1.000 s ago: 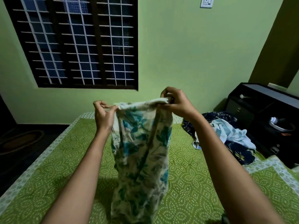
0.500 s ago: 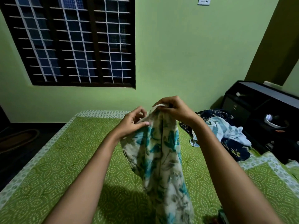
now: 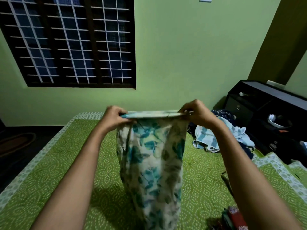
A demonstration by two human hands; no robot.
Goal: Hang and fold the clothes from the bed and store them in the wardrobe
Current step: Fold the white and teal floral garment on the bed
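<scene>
Cream cotton garment printed with teal and grey-green leaves (image 3: 152,156) hangs in mid-air over the middle of the bed. Its top edge is stretched flat and level between the two hands, and the rest drops straight down in front of the green white-dotted bedspread (image 3: 49,180). The lower end runs out of my view at the bottom, so I cannot tell whether it touches the bed.

The left hand (image 3: 114,118) grips the left end of that top edge, fingers curled over the cloth; it is slightly blurred on my feed. The right hand (image 3: 197,112) pinches the right end, knuckles up and fingers bent down round the band. Both forearms reach forward, well apart.

On the right side of the bed I see a heap of clothes: a pale blue and white striped towel (image 3: 207,138) lies crumpled on a dark navy flowered cloth (image 3: 224,114). Just beyond the heap stands a black cabinet (image 3: 265,100). A red and green object (image 3: 235,218) lies at the bottom edge beside the right forearm, too blurred for me to identify.
</scene>
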